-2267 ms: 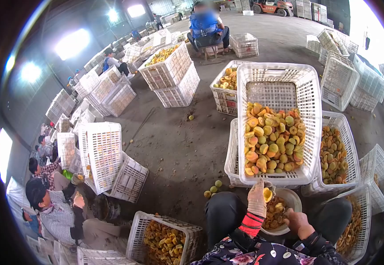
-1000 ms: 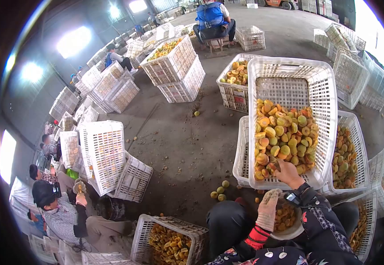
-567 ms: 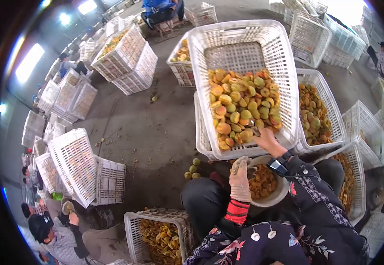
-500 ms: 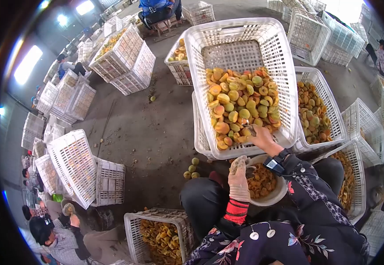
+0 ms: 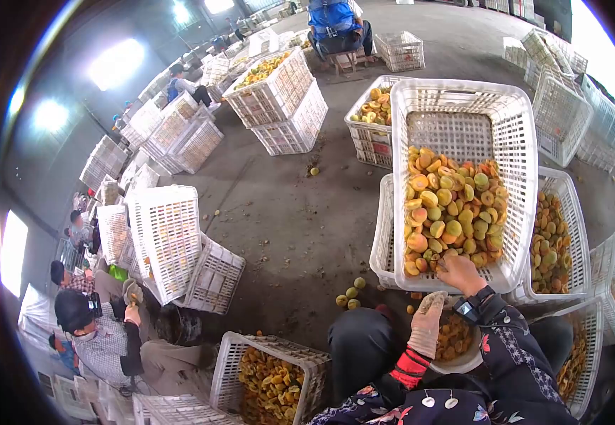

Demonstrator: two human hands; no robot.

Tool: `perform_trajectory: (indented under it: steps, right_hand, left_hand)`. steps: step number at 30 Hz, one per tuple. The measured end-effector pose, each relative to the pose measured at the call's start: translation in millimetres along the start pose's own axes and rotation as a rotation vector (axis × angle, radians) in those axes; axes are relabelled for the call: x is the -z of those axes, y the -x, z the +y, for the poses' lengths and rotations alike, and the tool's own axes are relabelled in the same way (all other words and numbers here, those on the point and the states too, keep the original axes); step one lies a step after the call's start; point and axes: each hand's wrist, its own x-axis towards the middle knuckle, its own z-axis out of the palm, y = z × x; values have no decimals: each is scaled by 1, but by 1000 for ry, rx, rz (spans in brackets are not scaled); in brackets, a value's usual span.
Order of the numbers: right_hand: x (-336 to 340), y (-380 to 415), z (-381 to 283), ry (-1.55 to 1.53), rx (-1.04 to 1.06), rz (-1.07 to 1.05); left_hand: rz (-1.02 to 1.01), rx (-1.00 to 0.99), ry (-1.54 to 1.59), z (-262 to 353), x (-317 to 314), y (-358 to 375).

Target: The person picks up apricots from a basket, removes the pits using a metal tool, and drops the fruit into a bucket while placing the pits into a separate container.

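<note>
The right hand [image 5: 461, 273] had moved from bowl [image 5: 468, 363] to crate [image 5: 467, 88], among fruit halves [image 5: 452, 216], probably light, soft, slippery, best pinched gently by their rims; whether its fingers or the left hand's [image 5: 426, 322] gripped anything, I couldn't tell.

Yellow-green fruit [image 5: 453, 228] heaped in white crate [image 5: 520, 173]

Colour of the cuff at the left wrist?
The cuff is red with dark bands, best seen in the head view.

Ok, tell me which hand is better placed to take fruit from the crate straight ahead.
Probably the right hand: it is inside the near end of the crate, at the fruit. The gloved left hand is outside it, by the bowl.
</note>
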Motion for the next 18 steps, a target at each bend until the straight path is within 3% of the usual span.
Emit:
perform_trajectory:
  steps: [6,9,11,13,14,15,17,18]
  right_hand:
    - [-2,5,-1,-7,-56,145]
    - [-14,5,13,29,3,242]
    - [-16,0,23,54,-21,124]
    - [-20,-4,38,-15,33,127]
    - [-20,-5,45,-21,7,116]
    - [-17,-6,50,-25,-29,113]
    - [10,5,31,-184,-41,102]
    - [23,14,18,-337,-74,109]
  left_hand:
    - [-17,7,1,0,1,0]
    - [-181,-126,9,-44,21,-23]
    - [-68,-47,22,-43,10,-24]
    - [-112,-33,21,-63,15,-42]
    - [-3,71,-157,-54,8,-39]
    - [7,-104,-157,-59,5,-40]
    - [2,62,-89,-37,6,-28]
    - [-92,-52,227,-84,27,-44]
